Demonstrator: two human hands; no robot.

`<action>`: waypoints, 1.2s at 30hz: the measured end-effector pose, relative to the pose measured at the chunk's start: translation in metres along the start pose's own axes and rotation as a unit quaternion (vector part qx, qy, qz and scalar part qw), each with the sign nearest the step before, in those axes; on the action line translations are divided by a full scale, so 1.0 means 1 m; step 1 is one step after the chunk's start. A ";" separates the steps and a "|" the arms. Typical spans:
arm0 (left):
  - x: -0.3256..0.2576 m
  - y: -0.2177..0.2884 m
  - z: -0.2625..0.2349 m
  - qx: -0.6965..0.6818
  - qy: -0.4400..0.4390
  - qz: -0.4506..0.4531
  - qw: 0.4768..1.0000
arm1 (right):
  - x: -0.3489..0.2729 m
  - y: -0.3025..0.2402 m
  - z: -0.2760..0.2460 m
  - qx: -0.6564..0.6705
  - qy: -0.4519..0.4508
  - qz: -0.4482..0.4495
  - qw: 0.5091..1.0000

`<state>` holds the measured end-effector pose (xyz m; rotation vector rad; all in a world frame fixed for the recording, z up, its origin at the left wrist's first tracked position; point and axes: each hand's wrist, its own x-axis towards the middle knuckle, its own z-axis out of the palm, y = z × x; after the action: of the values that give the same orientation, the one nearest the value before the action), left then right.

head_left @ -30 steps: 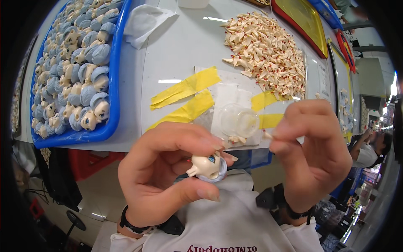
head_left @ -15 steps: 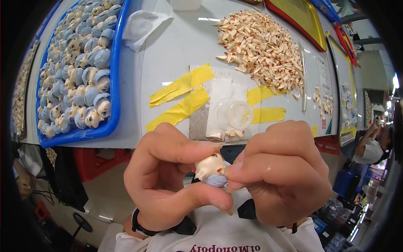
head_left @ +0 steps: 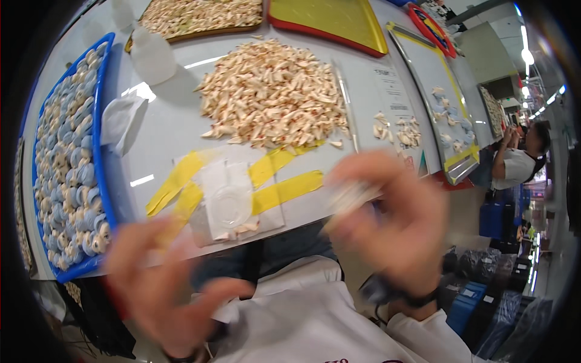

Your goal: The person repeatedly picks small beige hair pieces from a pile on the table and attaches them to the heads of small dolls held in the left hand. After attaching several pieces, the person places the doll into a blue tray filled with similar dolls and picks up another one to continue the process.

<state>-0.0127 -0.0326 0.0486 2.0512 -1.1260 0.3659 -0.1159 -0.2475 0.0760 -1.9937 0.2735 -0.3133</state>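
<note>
My left hand [head_left: 163, 290] is blurred by motion, in front of the table's near edge beside the blue tray [head_left: 100, 157]. Its thumb and fingers are spread, with nothing seen between them. At the right, my right hand [head_left: 399, 224] has its fingers closed round a small doll head [head_left: 352, 196], smeared pale with a hint of blue. Many blue-haired doll heads [head_left: 66, 175] fill the tray. A clear round dish [head_left: 232, 206] rests on a white strip between yellow tapes [head_left: 287, 190], with a few small cream pieces [head_left: 247, 228] by it.
A large heap of cream, red-tipped pieces [head_left: 272, 91] covers the table's middle. Behind it stand a yellow tray [head_left: 330, 24] and a white bottle [head_left: 152, 57]. At right lies a yellow-edged frame [head_left: 445, 115] with several doll heads. A co-worker [head_left: 520, 154] sits beyond.
My hands have come apart. The doll head has passed from my left hand to my right, which is farther right and higher. The view has turned toward the right.
</note>
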 end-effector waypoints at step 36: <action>0.056 -0.112 -0.103 0.156 -0.145 -0.201 0.956 | 0.047 0.066 -0.087 -0.414 0.032 -0.023 0.910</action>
<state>0.1214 0.0460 0.0956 2.6140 -0.8170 0.0371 -0.1043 -0.3643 0.0571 -2.8343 0.4546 -0.3229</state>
